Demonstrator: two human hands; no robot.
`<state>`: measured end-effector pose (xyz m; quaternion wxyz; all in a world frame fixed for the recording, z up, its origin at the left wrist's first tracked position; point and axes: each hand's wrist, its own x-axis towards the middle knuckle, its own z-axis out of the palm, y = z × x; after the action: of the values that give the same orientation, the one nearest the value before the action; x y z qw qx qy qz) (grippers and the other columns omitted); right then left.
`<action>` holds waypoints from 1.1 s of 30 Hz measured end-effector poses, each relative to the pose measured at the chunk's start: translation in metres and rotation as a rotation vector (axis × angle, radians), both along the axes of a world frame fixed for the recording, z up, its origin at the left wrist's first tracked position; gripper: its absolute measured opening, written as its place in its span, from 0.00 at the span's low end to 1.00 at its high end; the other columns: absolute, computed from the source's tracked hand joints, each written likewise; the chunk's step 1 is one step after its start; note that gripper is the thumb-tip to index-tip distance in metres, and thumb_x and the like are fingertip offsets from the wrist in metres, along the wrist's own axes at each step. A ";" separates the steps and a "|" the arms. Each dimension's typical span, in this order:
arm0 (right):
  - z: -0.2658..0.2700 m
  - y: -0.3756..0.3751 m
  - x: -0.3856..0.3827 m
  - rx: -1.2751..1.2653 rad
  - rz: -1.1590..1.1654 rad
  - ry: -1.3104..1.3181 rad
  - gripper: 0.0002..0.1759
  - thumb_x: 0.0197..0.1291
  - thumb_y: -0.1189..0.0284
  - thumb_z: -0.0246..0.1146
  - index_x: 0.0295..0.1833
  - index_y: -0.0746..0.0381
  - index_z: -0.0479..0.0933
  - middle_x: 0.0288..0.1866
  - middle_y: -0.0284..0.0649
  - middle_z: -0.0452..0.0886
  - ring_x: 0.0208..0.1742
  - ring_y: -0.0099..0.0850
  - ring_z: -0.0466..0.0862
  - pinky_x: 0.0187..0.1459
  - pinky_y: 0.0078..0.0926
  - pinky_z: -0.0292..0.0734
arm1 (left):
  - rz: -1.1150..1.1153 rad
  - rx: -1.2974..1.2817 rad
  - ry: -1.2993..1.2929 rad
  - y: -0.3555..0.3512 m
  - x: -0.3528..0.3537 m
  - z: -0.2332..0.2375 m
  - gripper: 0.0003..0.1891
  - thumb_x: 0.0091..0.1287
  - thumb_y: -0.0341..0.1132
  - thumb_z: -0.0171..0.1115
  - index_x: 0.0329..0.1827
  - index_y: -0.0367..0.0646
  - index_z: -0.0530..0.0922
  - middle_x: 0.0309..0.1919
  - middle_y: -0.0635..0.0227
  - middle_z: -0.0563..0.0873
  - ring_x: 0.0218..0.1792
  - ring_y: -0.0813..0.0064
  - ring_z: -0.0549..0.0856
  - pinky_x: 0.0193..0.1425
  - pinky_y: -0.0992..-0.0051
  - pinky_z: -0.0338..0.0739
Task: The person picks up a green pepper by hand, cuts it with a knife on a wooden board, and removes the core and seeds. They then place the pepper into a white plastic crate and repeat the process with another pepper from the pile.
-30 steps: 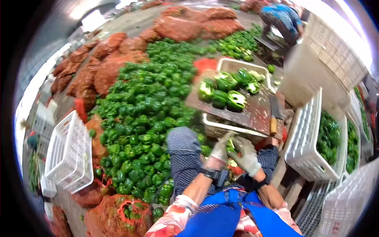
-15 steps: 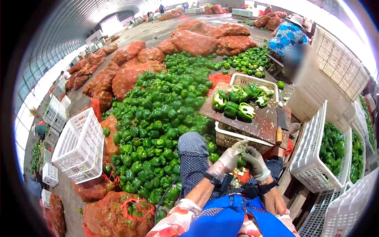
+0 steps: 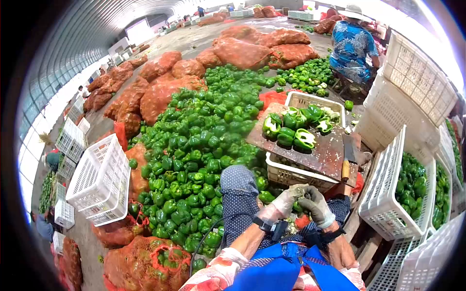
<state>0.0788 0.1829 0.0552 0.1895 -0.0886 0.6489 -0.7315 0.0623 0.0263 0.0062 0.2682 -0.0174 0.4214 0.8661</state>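
My left hand (image 3: 284, 202), in a pale glove, and my right hand (image 3: 316, 207), in a greyish glove, are closed together above my lap. A green bell pepper (image 3: 297, 206) sits between them, mostly hidden by the fingers. Something pale shows at the left fingertips, too small to make out. Just beyond the hands, a stained cutting board (image 3: 323, 153) rests across a white crate (image 3: 291, 169). Several cut green peppers (image 3: 303, 139) lie on the board, showing pale insides. A knife (image 3: 346, 167) with a wooden handle lies along its right side.
A large heap of whole green peppers (image 3: 194, 160) spreads to my left, backed by red mesh sacks (image 3: 242, 52). White crates (image 3: 99, 182) stand on the left. Pepper-filled crates (image 3: 383, 189) stand close on my right. Ahead right sits a person in a blue patterned shirt (image 3: 352, 51).
The left fingers, raised and apart from the right hand before, have come down against the pepper and the right fingers. The seated person at the right now sits more upright.
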 end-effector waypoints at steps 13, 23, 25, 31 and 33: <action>-0.006 0.007 -0.007 0.687 -0.001 0.453 0.23 0.60 0.58 0.66 0.53 0.62 0.72 0.39 0.57 0.83 0.42 0.54 0.84 0.42 0.45 0.79 | 0.047 -0.199 0.201 0.002 -0.019 -0.058 0.16 0.69 0.42 0.64 0.55 0.45 0.77 0.46 0.70 0.82 0.49 0.76 0.80 0.55 0.75 0.74; 0.001 0.051 -0.052 1.126 -0.232 0.976 0.26 0.62 0.67 0.65 0.65 0.60 0.72 0.66 0.53 0.72 0.60 0.50 0.78 0.60 0.41 0.75 | 0.115 0.291 0.170 -0.050 -0.005 0.052 0.52 0.55 0.74 0.62 0.70 0.39 0.65 0.40 0.56 0.87 0.42 0.65 0.88 0.35 0.70 0.87; 0.021 0.039 -0.041 0.769 -0.127 0.742 0.26 0.63 0.66 0.64 0.65 0.61 0.72 0.63 0.52 0.74 0.59 0.48 0.79 0.59 0.39 0.76 | 0.106 0.379 0.182 -0.044 -0.006 0.051 0.54 0.56 0.76 0.59 0.72 0.39 0.63 0.40 0.55 0.86 0.45 0.65 0.87 0.41 0.67 0.87; 0.047 -0.022 -0.016 0.979 0.206 0.677 0.17 0.65 0.62 0.58 0.54 0.58 0.77 0.44 0.47 0.86 0.42 0.45 0.87 0.42 0.44 0.81 | 0.101 -0.060 0.193 -0.030 -0.004 0.036 0.44 0.63 0.68 0.59 0.71 0.41 0.69 0.51 0.60 0.85 0.48 0.68 0.85 0.48 0.69 0.84; 0.030 -0.029 -0.022 1.041 0.201 0.721 0.17 0.63 0.61 0.58 0.54 0.58 0.76 0.40 0.49 0.86 0.40 0.45 0.87 0.39 0.46 0.81 | 0.161 -0.141 0.223 -0.018 -0.008 0.022 0.33 0.68 0.52 0.58 0.72 0.41 0.70 0.66 0.63 0.78 0.64 0.71 0.76 0.69 0.68 0.71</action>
<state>0.0572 0.1544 0.0847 0.0454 -0.2857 0.9308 -0.2235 0.0545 0.0087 0.0281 0.1475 0.0261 0.5056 0.8496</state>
